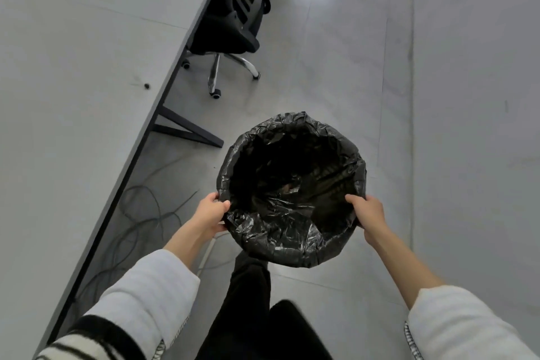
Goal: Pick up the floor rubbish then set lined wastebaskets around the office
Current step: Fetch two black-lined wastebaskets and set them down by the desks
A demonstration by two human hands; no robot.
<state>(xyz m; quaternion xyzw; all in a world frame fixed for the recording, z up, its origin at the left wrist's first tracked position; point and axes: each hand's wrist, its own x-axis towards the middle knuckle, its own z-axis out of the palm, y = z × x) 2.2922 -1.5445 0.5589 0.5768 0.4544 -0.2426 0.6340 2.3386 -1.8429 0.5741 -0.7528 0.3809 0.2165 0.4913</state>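
Observation:
A round wastebasket (pixel 292 245) lined with a crinkled black plastic bag is held up in front of me, above the grey floor. Its open mouth faces me and the bag is folded over the rim. My left hand (pixel 211 212) grips the rim on the left side, thumb on the bag's inner fold. My right hand (pixel 368 211) grips the rim on the right side, thumb over the edge. A small pale scrap lies deep inside the liner; what it is I cannot tell.
A long grey desk (pixel 81 73) with a black frame runs along the left. A black office chair (pixel 233 20) on castors is tucked at its far end. Loose cables (pixel 140 213) lie on the floor under the desk edge. Grey floor (pixel 453 126) stretches to the right.

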